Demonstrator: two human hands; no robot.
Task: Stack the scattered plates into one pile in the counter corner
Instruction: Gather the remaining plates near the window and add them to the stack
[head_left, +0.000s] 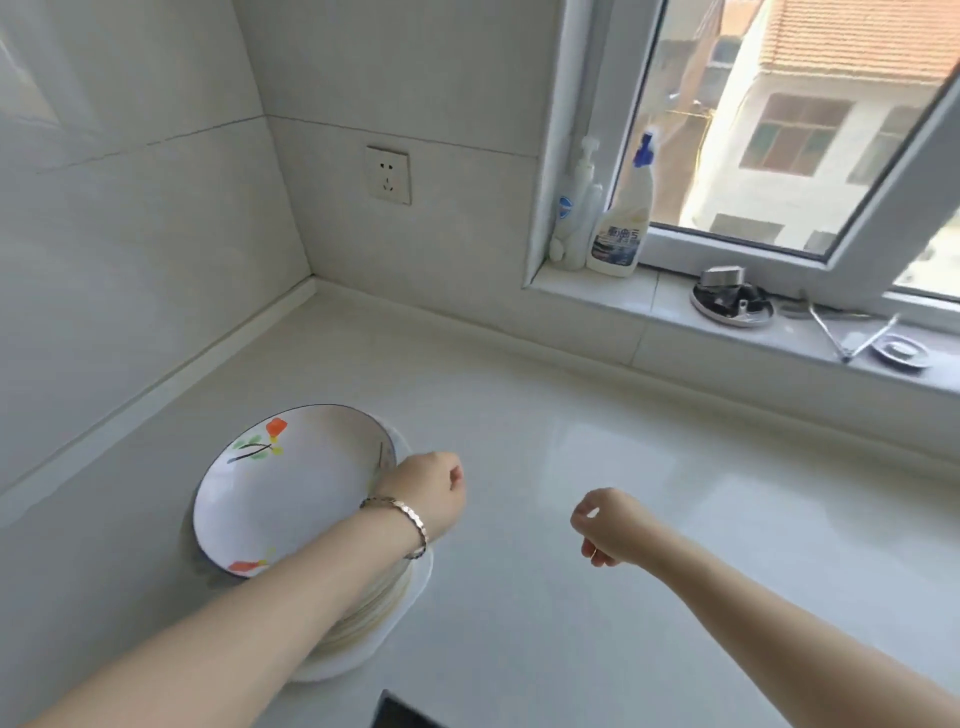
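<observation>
head view looks down on a pale counter (571, 597) that runs into a tiled corner. the pile (379, 608) of plates stands on the counter near the left wall, on the near side of the corner and apart from it. its plain cream rims show stacked under the left forearm, with a wider white plate at the bottom. on top lies a white plate (291, 493) with a dark rim and red, green and yellow marks; it looks a little tilted and sits off to the left of the ones below.

the left hand (426, 493) is at the right rim of that top plate, back up, knuckles bent and fingers tucked out of sight. it touches the rim, but i cannot tell whether it grips the plate or only rests there. a metal bracelet (405, 519) is on the wrist.

the right hand (613, 527) hangs over bare counter to the right, well apart from the pile, its fingers loosely curled with nothing in them.

a socket (388, 175) sits in the back wall. on the sill (613, 296) under the window, a pump bottle (574, 218) and a spray bottle (621, 223) stand side by side in the left end. further right are a round dish (732, 306) holding dark bits, tongs (841, 338) and a small dish (901, 351). a dark edge (400, 714) shows at the bottom of the frame.
</observation>
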